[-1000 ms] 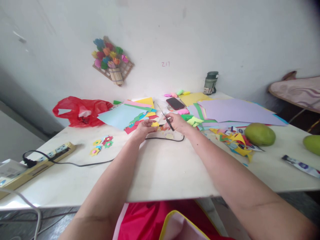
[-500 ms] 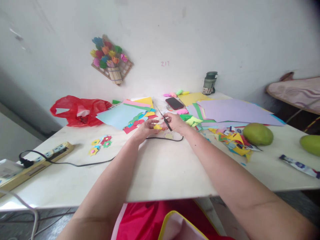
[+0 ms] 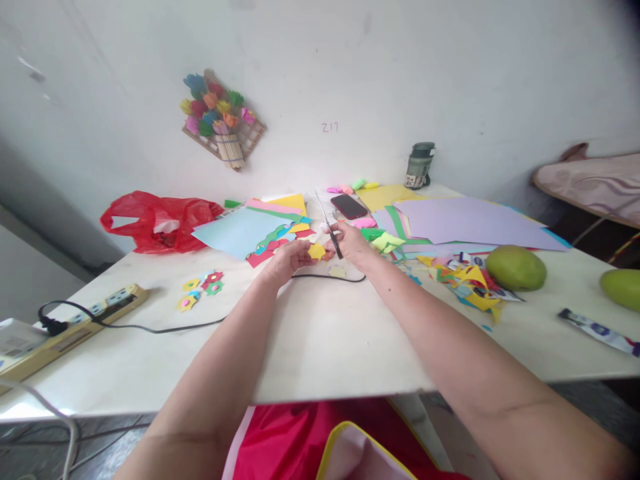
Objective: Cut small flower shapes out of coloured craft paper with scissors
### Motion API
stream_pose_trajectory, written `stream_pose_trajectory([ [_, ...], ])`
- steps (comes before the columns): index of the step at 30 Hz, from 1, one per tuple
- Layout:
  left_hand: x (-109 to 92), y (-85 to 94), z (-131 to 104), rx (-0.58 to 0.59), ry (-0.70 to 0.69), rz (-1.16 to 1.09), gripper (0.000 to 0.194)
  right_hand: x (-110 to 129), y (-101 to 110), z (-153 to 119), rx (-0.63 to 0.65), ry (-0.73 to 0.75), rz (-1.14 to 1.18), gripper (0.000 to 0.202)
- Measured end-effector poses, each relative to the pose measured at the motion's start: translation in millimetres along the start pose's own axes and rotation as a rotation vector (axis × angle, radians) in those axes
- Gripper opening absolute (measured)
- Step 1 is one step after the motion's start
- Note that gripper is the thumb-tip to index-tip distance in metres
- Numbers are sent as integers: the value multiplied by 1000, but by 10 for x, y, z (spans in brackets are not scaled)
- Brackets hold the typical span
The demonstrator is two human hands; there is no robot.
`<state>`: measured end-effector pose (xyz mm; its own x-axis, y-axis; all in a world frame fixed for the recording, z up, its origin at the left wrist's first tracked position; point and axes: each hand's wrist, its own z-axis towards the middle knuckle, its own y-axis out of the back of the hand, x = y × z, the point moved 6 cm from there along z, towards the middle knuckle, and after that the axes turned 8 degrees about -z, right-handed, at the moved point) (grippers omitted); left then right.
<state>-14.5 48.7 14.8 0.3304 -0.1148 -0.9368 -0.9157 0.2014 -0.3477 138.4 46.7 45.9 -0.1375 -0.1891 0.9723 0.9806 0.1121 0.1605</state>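
Gripping: left hand [image 3: 290, 260] clamped on yellow paper cutout [image 3: 317, 251] | right hand [image 3: 350, 244] clamped on slim dark-handled tool [image 3: 336, 245] | phone [image 3: 349, 207] lying beyond on desk [image 3: 340, 340].

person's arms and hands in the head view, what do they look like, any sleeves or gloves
The left forearm and right forearm are bare, with no sleeves in view. The left hand and right hand wear no gloves; no watch or bracelet shows. A small spot marks the right forearm. Rings are too small to tell.
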Motion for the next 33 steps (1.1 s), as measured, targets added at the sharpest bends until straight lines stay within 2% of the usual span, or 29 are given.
stream_pose_trajectory([
  [5, 15, -17, -16, 31, 19, 64, 27, -3, -11, -8, -18, -8, -26, 31],
  [9, 43, -18, -31, -6, 34, 73, 29, 9, -23, -26, -4, 0, -44, 29],
  [17, -29, 1, -27, 22, -89, 24, 31, -33, -7, 3, 69, -9, -90, 31],
  [22, -72, 29, -26, -25, -124, 5, 28, -61, 20, 1, 228, 1, -192, 30],
  [28, -82, 54, -22, -39, -127, 6, 25, -137, 52, -16, 403, -67, -374, 29],
  [33, -83, 62, -18, -17, -138, -33, 24, -157, 60, -33, 479, -75, -453, 29],
])
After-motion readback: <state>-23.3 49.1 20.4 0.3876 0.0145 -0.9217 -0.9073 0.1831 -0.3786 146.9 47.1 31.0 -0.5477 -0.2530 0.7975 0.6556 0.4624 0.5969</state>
